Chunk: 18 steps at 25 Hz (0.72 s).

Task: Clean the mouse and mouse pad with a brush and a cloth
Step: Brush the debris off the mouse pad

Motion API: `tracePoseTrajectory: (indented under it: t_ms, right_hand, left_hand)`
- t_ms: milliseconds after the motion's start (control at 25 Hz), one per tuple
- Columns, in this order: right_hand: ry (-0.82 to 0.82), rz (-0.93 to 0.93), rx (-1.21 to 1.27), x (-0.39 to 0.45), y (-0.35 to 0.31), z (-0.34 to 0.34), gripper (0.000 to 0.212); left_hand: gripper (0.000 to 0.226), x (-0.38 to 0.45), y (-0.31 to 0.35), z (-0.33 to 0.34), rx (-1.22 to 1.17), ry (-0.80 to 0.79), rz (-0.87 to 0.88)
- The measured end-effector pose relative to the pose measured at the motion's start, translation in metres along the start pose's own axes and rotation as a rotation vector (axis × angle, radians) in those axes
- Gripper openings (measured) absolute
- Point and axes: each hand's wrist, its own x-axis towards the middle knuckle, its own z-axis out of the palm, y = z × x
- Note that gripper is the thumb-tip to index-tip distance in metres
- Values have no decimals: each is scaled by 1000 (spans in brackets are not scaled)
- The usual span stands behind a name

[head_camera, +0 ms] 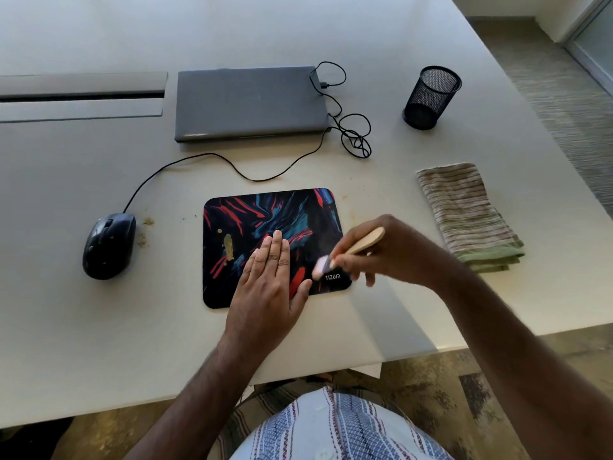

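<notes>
With my left hand [270, 287] pressed flat on the dark, paint-streaked rectangular mouse pad [265, 210] and my right hand [394, 252] gripping the wooden-handled brush [356, 245] over its near right corner, a hard flick could scatter crumbs toward the folded striped cloth [467, 215].
</notes>
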Motion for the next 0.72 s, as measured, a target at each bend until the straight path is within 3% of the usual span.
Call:
tracePoseTrajectory:
  t_ms: [80, 200, 360, 480, 640, 720]
  right_hand:
    - [-56, 58, -93, -5, -1, -9, 4]
    - [56, 68, -121, -5, -1, -23, 9]
    - [-54, -1, -134, 0, -5, -14, 12]
    - [58, 50, -164, 3, 2, -28, 13]
    - [-72, 17, -87, 14, 1, -15, 11]
    - [62, 35, -134, 24, 7, -20, 7]
  left_hand:
    - [78, 0, 1, -1, 0, 2, -1]
    - [77, 1, 1, -1, -4, 8, -4]
    - [77, 0, 1, -1, -9, 8, -2]
    - [77, 0, 1, 0, -5, 17, -5]
    - [77, 0, 1, 1, 0, 19, -5]
    - [77, 0, 2, 1, -1, 16, -7]
